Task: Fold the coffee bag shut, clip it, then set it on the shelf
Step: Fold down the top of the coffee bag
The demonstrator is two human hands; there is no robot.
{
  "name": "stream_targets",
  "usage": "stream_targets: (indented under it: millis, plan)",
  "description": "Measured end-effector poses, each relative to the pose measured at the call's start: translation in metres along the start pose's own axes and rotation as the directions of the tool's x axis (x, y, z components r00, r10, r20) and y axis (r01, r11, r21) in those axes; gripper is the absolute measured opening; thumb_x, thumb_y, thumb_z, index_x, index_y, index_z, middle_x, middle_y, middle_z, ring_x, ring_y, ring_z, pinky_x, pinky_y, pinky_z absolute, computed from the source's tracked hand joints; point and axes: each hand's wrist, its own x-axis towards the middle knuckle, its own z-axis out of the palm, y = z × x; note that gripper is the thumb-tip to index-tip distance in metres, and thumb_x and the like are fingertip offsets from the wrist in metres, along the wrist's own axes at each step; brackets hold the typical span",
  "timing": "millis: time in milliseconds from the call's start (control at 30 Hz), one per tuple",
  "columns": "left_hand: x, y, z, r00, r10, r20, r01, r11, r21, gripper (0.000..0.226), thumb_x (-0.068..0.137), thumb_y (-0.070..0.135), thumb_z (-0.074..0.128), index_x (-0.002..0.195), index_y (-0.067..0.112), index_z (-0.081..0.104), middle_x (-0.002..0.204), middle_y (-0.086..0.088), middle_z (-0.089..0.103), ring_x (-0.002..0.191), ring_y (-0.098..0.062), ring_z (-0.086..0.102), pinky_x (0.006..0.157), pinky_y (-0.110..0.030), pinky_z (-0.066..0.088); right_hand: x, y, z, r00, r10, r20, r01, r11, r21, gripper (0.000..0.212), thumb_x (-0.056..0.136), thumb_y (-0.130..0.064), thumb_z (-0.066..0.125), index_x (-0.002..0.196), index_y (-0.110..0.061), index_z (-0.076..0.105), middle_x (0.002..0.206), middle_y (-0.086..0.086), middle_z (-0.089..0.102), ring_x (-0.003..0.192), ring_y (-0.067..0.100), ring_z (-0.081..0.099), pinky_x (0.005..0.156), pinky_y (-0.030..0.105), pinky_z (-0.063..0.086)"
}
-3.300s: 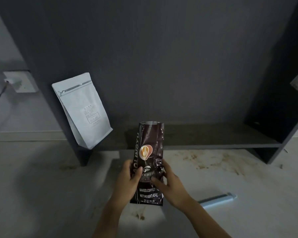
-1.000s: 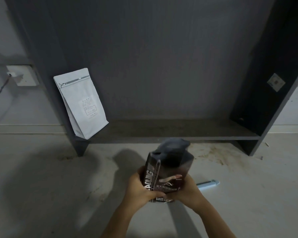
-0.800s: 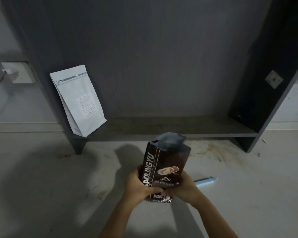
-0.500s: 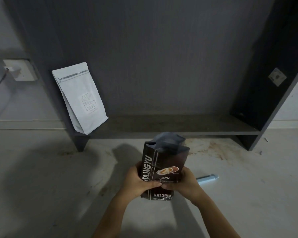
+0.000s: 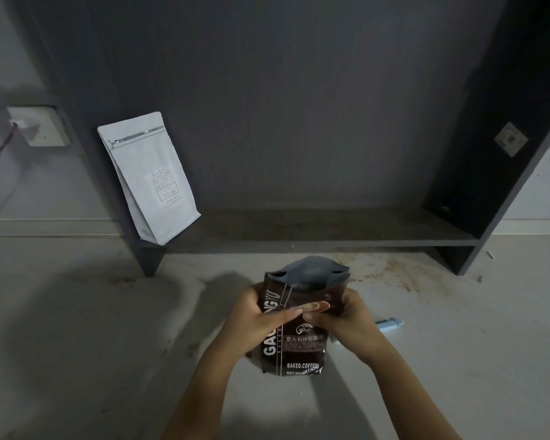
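The dark brown coffee bag (image 5: 302,347) stands upright on the pale floor, its silver-lined top (image 5: 308,271) gaping open. My left hand (image 5: 254,319) grips its left side, thumb laid across the front. My right hand (image 5: 346,315) holds the right side at the same height. A pale blue bag clip (image 5: 389,323) lies on the floor just right of my right hand, partly hidden behind it. The low dark shelf (image 5: 315,233) runs across behind the bag.
A white pouch (image 5: 150,179) leans against the shelf's left wall at its left end. The dark upright side panel (image 5: 496,173) closes the shelf on the right. A wall socket (image 5: 38,125) with a cable sits far left. Brown stains mark the floor before the shelf.
Both hands have slid up from the bag's lower part to its upper half. The bag stays upright with its top open.
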Motion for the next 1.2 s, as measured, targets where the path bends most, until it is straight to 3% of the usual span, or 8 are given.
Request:
stream_targets:
  millis: [133, 333, 467, 600, 700, 900, 1067, 1200]
  plan:
    - [0.002, 0.001, 0.005, 0.999, 0.016, -0.041, -0.017, 1.0, -0.007, 0.01, 0.07, 0.02, 0.076, 0.079, 0.02, 0.071, 0.075, 0.003, 0.076, 0.075, -0.02, 0.072, 0.07, -0.037, 0.057, 0.002, -0.001, 0.004, 0.998, 0.023, -0.051, -0.021, 0.999, 0.038, 0.023, 0.075, 0.009, 0.064, 0.067, -0.012, 0.069, 0.062, -0.004, 0.074, 0.064, 0.012, 0.07, 0.058, 0.018, 0.054]
    - [0.002, 0.007, 0.002, 0.996, 0.033, -0.08, -0.043, 0.991, -0.124, 0.015, 0.071, 0.018, 0.071, 0.083, 0.025, 0.066, 0.076, 0.01, 0.076, 0.076, -0.013, 0.072, 0.064, -0.019, 0.055, 0.001, -0.01, 0.002, 0.996, -0.015, -0.084, 0.024, 0.994, 0.105, 0.016, 0.079, 0.008, 0.06, 0.076, -0.007, 0.066, 0.064, -0.003, 0.074, 0.065, 0.013, 0.069, 0.057, 0.021, 0.054]
    - [0.006, 0.01, -0.003, 0.98, 0.144, -0.14, -0.144, 0.989, 0.011, 0.049, 0.073, -0.013, 0.064, 0.081, 0.035, 0.066, 0.072, 0.024, 0.073, 0.078, -0.002, 0.067, 0.068, -0.011, 0.05, 0.005, -0.008, -0.003, 0.993, -0.079, -0.083, 0.083, 0.996, 0.042, 0.032, 0.082, 0.01, 0.052, 0.089, -0.015, 0.071, 0.085, 0.012, 0.075, 0.08, 0.042, 0.066, 0.061, 0.063, 0.049]
    - [0.006, 0.013, -0.004, 0.972, 0.217, -0.091, -0.216, 0.976, 0.015, 0.067, 0.068, -0.026, 0.052, 0.074, 0.037, 0.073, 0.08, 0.021, 0.074, 0.08, 0.001, 0.067, 0.074, -0.012, 0.051, 0.005, -0.008, -0.005, 0.988, -0.125, -0.095, 0.137, 0.981, 0.134, 0.048, 0.08, 0.016, 0.038, 0.082, -0.015, 0.074, 0.087, 0.003, 0.075, 0.089, 0.028, 0.066, 0.075, 0.04, 0.052]
    - [0.005, 0.013, -0.008, 0.982, 0.186, -0.038, -0.188, 0.979, -0.079, 0.06, 0.071, -0.025, 0.048, 0.068, 0.029, 0.074, 0.08, 0.012, 0.076, 0.083, -0.008, 0.069, 0.075, -0.017, 0.053, 0.003, -0.011, -0.007, 0.997, 0.021, -0.072, 0.004, 0.943, 0.333, 0.036, 0.076, -0.004, 0.038, 0.067, -0.013, 0.072, 0.074, 0.004, 0.073, 0.075, 0.021, 0.066, 0.063, 0.029, 0.05]
    - [0.002, 0.021, -0.018, 0.984, 0.069, 0.162, -0.036, 0.98, -0.198, 0.036, 0.074, 0.008, 0.038, 0.065, 0.015, 0.072, 0.082, 0.001, 0.074, 0.086, -0.014, 0.065, 0.073, -0.016, 0.051, -0.005, -0.015, -0.011, 0.998, 0.024, 0.061, -0.038, 0.97, 0.239, 0.033, 0.075, -0.038, 0.054, 0.099, -0.019, 0.066, 0.096, 0.014, 0.065, 0.092, 0.03, 0.063, 0.079, 0.04, 0.049]
    - [-0.009, 0.032, -0.02, 0.98, 0.0, 0.197, -0.004, 1.0, 0.017, 0.025, 0.079, 0.046, 0.055, 0.075, 0.024, 0.066, 0.079, 0.012, 0.069, 0.079, -0.004, 0.065, 0.066, -0.014, 0.048, -0.01, -0.014, -0.006, 0.994, 0.069, 0.085, -0.085, 0.974, 0.208, 0.045, 0.077, -0.004, 0.068, 0.116, -0.022, 0.055, 0.097, 0.012, 0.064, 0.09, 0.024, 0.066, 0.074, 0.031, 0.057]
    - [-0.008, 0.02, -0.009, 0.999, 0.038, -0.014, -0.036, 0.994, 0.102, 0.051, 0.069, 0.002, 0.075, 0.102, 0.034, 0.054, 0.089, 0.002, 0.069, 0.081, -0.009, 0.068, 0.068, -0.023, 0.055, -0.008, -0.009, -0.002, 0.998, 0.057, -0.017, -0.055, 0.991, 0.122, 0.031, 0.076, 0.006, 0.065, 0.101, -0.01, 0.061, 0.09, 0.009, 0.07, 0.082, 0.02, 0.068, 0.065, 0.025, 0.056]
